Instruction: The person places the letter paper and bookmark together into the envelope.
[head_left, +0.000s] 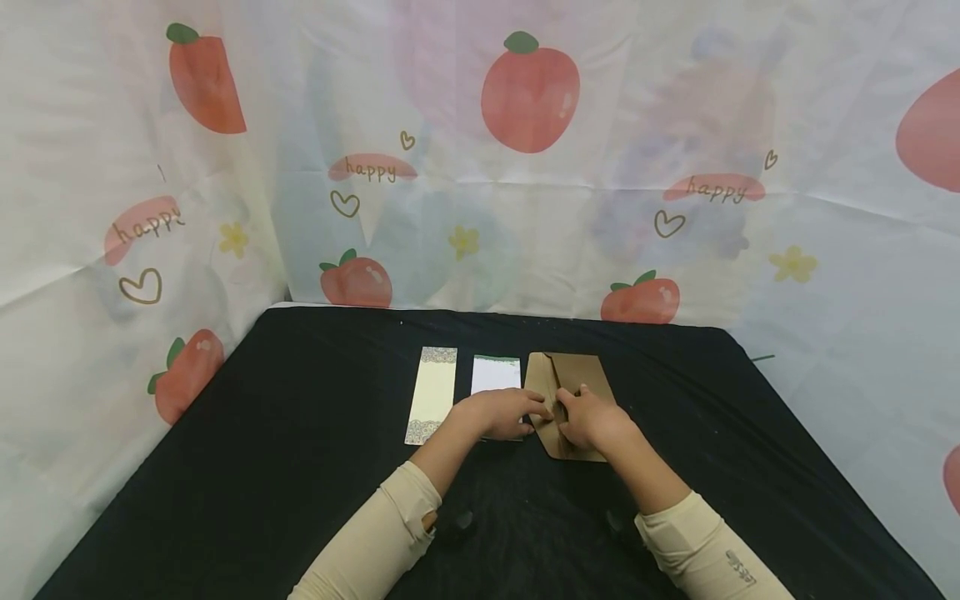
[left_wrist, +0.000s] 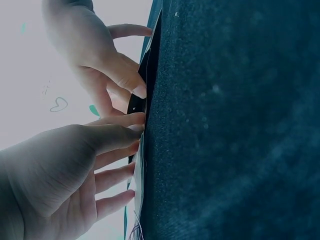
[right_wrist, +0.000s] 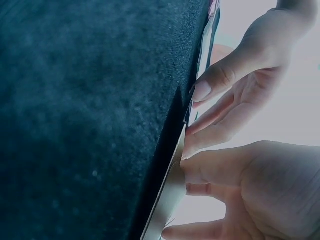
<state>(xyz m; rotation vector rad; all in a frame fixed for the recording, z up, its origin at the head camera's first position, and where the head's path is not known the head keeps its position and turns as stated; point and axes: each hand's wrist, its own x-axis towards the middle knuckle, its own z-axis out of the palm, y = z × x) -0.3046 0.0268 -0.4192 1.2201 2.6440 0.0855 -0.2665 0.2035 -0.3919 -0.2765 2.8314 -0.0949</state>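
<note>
A brown paper envelope (head_left: 587,369) lies on the black cloth, its flap side facing up and a dark fold line running down it. My left hand (head_left: 504,412) reaches across the white card (head_left: 496,372), with fingertips touching the envelope's left part. My right hand (head_left: 592,419) rests on the envelope's middle, fingers spread, near the fold. In the left wrist view both hands meet low over the paper, the left (left_wrist: 65,175) below the right (left_wrist: 95,50). The right wrist view shows the right thumb (right_wrist: 210,167) against the envelope's edge (right_wrist: 167,200).
A cream card with patterned ends (head_left: 432,392) lies left of the white card. Black cloth (head_left: 300,433) covers the table. Behind and at the sides hangs a pale curtain (head_left: 465,108) printed with fruit, hearts and the word happy.
</note>
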